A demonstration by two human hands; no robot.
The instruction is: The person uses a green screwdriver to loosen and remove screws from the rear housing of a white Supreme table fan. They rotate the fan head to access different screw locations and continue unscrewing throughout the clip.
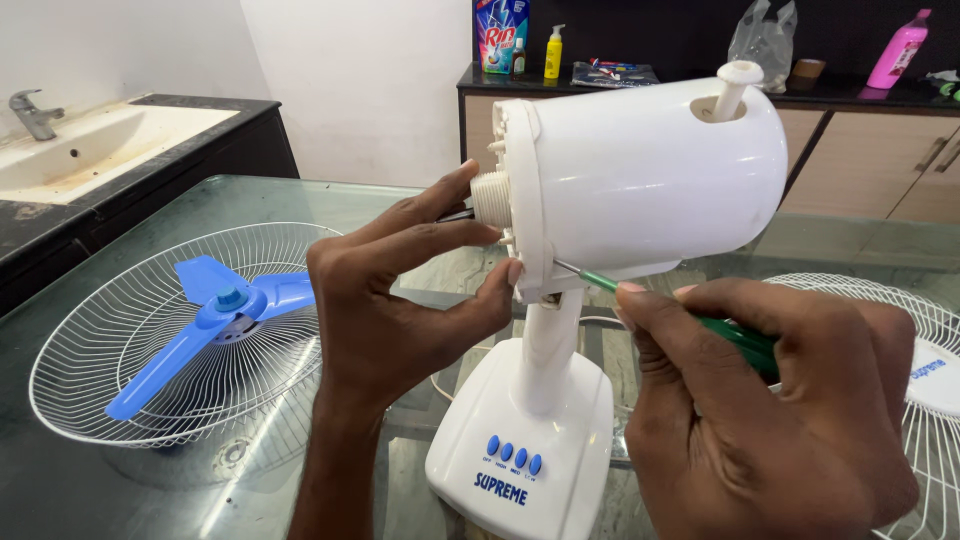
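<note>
A white table fan body stands on the glass table (150, 480), its motor housing (650, 170) tilted on a white neck above a base (520, 430) with several blue buttons. My left hand (400, 290) grips the front of the housing around the threaded white collar (491, 198). My right hand (760, 390) holds a green-handled screwdriver (745, 343); its metal tip meets the housing's lower front edge beside the neck. A white knob (738, 80) sticks up from the housing's top.
A white wire fan guard (90, 350) lies at left with a blue three-blade propeller (225, 305) in it. Another wire guard (925, 350) lies at far right. A sink (80, 145) sits at back left. Bottles and packets stand on the back counter (700, 90).
</note>
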